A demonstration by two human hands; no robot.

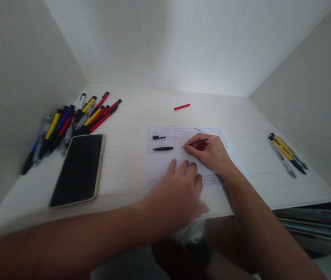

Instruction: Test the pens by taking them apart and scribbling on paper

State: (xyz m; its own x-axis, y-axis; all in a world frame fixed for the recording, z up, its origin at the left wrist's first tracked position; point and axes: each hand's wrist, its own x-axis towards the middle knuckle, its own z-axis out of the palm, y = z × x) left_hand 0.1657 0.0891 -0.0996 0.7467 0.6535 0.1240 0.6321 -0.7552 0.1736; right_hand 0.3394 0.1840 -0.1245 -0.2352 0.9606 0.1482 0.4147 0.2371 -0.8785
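Observation:
My right hand [209, 152] pinches a thin dark pen refill [196, 142], its tip low over the written sheet of paper [165, 165]. My left hand [177, 190] lies with fingers slightly apart on the lower part of the sheet and the table's front edge, holding nothing. Left of the refill tip, a black tapered pen barrel piece [163, 148] rests on the paper. Just above it is a small black pen top with a clip [158, 137]. A small greyish piece [198, 130], too small to name, lies near the sheet's upper edge. Part of the sheet is hidden under both hands.
A red pen tube [182, 107] lies beyond the paper. On the left are a heap of several pens [66, 124] and a dark-screened phone [79, 169]. Several more pens [288, 153] lie at the right. Pale panels [165, 46] wall the table at the back and sides.

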